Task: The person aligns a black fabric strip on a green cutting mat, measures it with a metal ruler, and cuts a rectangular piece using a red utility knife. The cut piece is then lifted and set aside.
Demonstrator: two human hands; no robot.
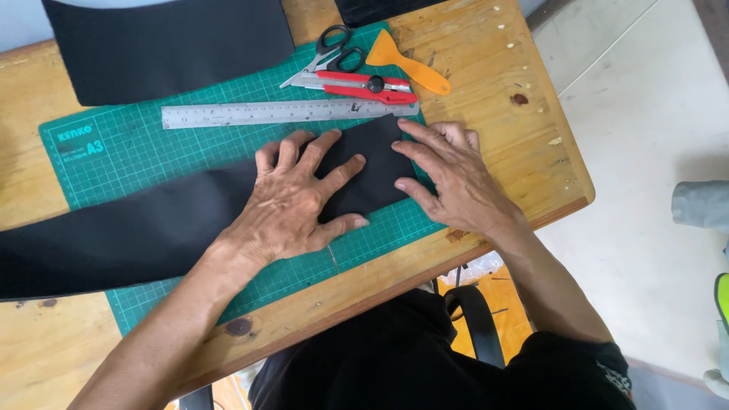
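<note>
Both hands lie flat with fingers spread, the left hand (292,201) and right hand (448,178) pressing a black fabric strip (152,228) onto the green cutting mat (129,148). Just beyond the fingertips lies a steel ruler (285,113), with scissors (326,53) on the wooden tabletop (501,99).

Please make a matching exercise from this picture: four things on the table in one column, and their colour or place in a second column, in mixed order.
Things:
1. scraper
2. steel ruler
3. utility knife
4. black fabric strip

Descriptions:
A. red and silver, lying next to the scissors
B. orange, on bare wood beyond the mat's corner
C. pressed flat under the left hand and right hand
D. silver, lying across the green cutting mat

Pairs: 1-B, 2-D, 3-A, 4-C
</note>
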